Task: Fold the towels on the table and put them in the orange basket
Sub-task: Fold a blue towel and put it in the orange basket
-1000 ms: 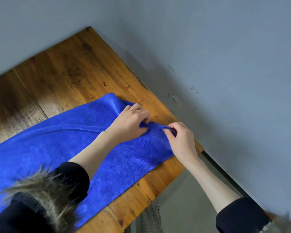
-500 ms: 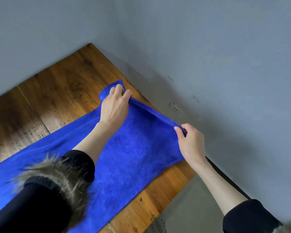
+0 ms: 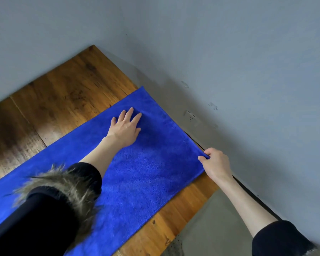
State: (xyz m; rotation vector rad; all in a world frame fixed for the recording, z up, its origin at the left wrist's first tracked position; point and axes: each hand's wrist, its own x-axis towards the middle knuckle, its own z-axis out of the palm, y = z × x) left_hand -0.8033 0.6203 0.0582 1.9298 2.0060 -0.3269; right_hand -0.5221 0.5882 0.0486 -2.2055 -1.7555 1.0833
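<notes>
A long blue towel (image 3: 148,174) lies spread flat across the wooden table (image 3: 67,93), its far end reaching the table's right edge by the wall. My left hand (image 3: 125,126) presses flat on the towel near its far corner, fingers straight and spread. My right hand (image 3: 215,163) pinches the towel's near right corner at the table edge, fingers curled round the cloth. No orange basket shows in this view.
A grey wall (image 3: 229,52) runs close along the table's right and far sides, with a socket (image 3: 191,116) low on it. Grey floor (image 3: 211,228) shows beyond the table's near right corner. My dark sleeve with fur trim (image 3: 59,193) covers part of the towel.
The far edge of the towel has been pulled out straight toward the wall. My left hand let go of the edge and now lies flat on the cloth; my right hand still holds its corner.
</notes>
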